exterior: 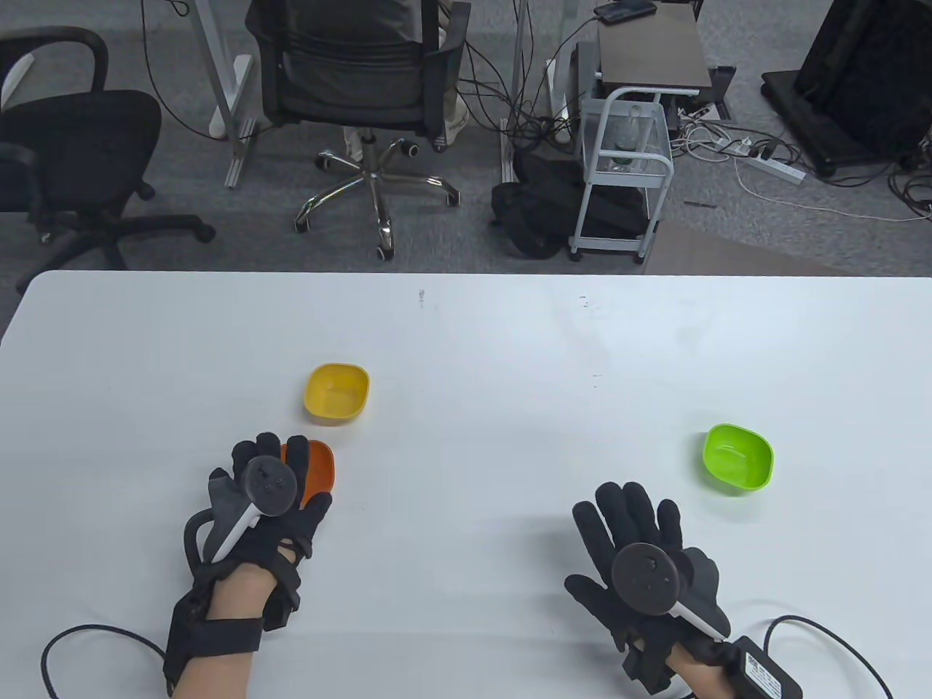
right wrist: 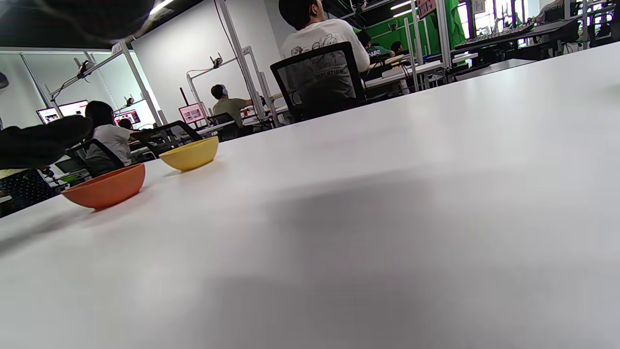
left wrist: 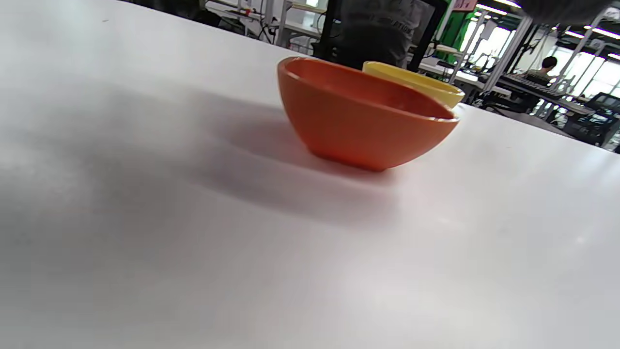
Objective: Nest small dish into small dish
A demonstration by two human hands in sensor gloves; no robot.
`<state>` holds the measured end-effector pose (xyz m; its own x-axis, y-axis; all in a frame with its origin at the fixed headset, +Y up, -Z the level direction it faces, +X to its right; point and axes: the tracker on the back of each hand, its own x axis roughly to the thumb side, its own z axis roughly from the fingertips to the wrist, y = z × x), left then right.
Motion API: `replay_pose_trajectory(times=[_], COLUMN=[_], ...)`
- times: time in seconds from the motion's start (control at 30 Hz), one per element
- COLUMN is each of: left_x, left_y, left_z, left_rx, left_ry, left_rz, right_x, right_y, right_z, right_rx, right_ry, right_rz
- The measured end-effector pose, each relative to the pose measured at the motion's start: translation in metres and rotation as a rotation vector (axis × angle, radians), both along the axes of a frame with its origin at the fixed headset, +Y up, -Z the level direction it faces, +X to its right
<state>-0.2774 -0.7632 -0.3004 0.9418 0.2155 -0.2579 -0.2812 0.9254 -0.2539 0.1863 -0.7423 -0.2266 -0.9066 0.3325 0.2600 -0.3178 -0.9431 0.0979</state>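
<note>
Table (exterior: 466, 328): white, carrying 3 small dishes and both hands.
Left hand (exterior: 266, 510): hovering at the near-left part of the table, fingers spread over the orange dish; whether it is touching the dish cannot be told.
Right hand (exterior: 648, 561): lying spread and flat near the near edge, holding nothing.
Orange dish (exterior: 320, 470): sitting upright, directly under the left fingertips, empty.
Yellow dish (exterior: 336, 392): sitting just beyond the orange dish, toward the far edge, apart from it, empty.
Green dish (exterior: 737, 459): sitting toward the right edge, just beyond the right hand, empty.
Key relation: the left hand is lying nearer the orange-yellow pair, likely lifting orange into yellow.
</note>
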Motion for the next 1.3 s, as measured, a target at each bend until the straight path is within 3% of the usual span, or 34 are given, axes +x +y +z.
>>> replay_pose_trajectory(times=[0.17,0.3,0.43,0.53,0.7,0.9,1.0,1.17,1.3], left_x=[0.004,0.004,0.012,0.016,0.031,0.1,0.14,0.208,0.241], left_y=[-0.02,-0.035,-0.037,-0.031,-0.002,0.041,0.05,0.024,0.001], left_z=[-0.004,-0.012,-0.014,-0.015,-0.02,-0.047,-0.057,-0.049,-0.034], left_rx=[-0.114,-0.137,-0.041,0.014,0.176,0.268,0.284,0.246,0.202], left_ry=[-0.001,0.011,-0.016,-0.02,-0.055,-0.163,-0.212,-0.369,-0.479], left_rz=[-0.088,-0.156,-0.262,-0.244,-0.212,-0.199,-0.152,-0.165,-0.307], right_x=[0.0,-0.001,-0.001,-0.001,0.001,0.003,0.003,0.004,0.006], right_y=[0.0,0.002,0.002,0.002,0.004,0.006,0.006,0.006,0.006], right_z=[0.001,0.002,0.003,0.002,0.002,0.002,0.002,0.001,0.001], right_rx=[0.005,0.023,0.024,0.026,0.034,0.034,0.031,0.029,0.023], right_ry=[-0.006,-0.006,-0.007,-0.009,-0.014,-0.014,-0.015,-0.017,-0.015], right_rz=[0.001,0.02,0.023,0.028,0.019,0.003,0.002,0.001,0.003])
